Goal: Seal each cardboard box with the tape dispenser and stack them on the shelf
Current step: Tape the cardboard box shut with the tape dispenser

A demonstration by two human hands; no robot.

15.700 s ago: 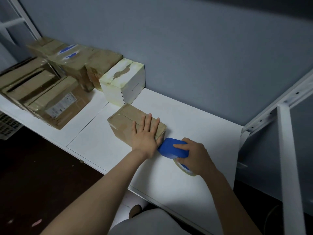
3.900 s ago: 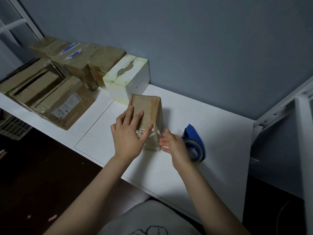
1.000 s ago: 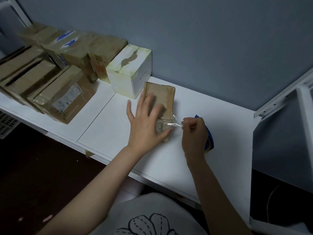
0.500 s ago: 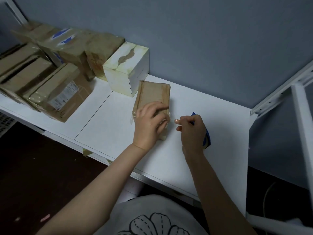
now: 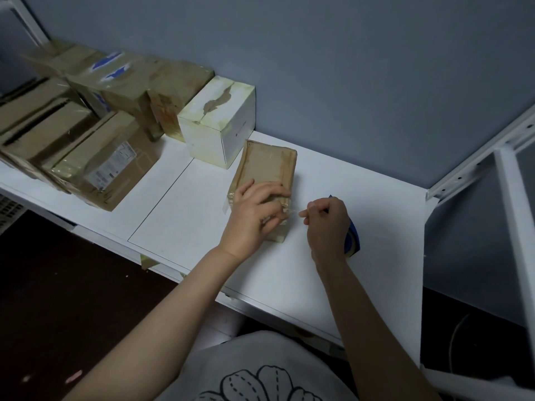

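A small cardboard box [image 5: 267,169] was seen lying flat on the white shelf board [image 5: 362,285], long axis running away from the person, far end just beside a white box [image 5: 220,128]; contact between the two could not be told. Brown and clear tape was noted across its top, and a loose clear flap [image 5: 226,205] stuck out at its near left corner.

The left hand [image 5: 254,215] was laid over the near end of the box, fingers curled down onto the top and right edge, so the box was gripped and pressed to the board. The right hand [image 5: 327,224] was held just right of the box's near corner, fingers curled in, thumb and forefinger pressed together on a short strand of clear tape [image 5: 293,213] leading to the box. The strand was faint and only partly made out.

The blue tape dispenser [image 5: 353,241] was sat on the board behind the right hand, mostly hidden by it, untouched as far as could be seen.

Sealed brown boxes [image 5: 95,157] were packed together at the left of the shelf, some with blue tape patches, one with a printed label. A grey-blue wall [image 5: 347,68] was behind. A white metal shelf upright [image 5: 515,227] was at the right. Bits of tape [image 5: 146,260] were stuck on the shelf's front edge. A grey printed shirt [image 5: 260,371] was at the bottom of the view.
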